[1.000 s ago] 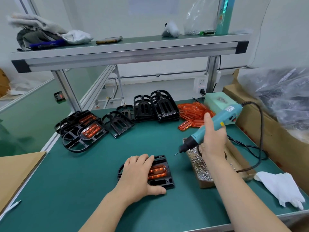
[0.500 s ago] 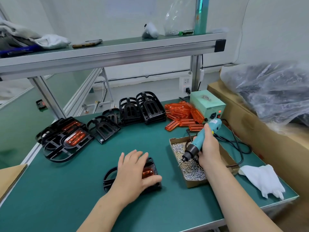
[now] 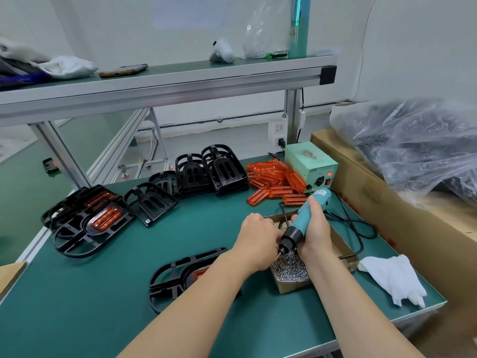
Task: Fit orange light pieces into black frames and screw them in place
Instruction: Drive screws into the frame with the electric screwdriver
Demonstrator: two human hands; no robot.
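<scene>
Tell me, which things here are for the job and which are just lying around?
For the job: screwdriver, box of screws, black frame in front, loose orange pieces, empty black frames.
Just lying about: white cloth, phone, plastic bag.

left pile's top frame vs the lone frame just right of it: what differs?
The top frame has an orange light piece seated in its middle; the lone frame shows only empty slots. The top frame rests on a pile of frames; the lone frame appears to lie directly on the table. Both are black plastic with a rounded outline.
</scene>
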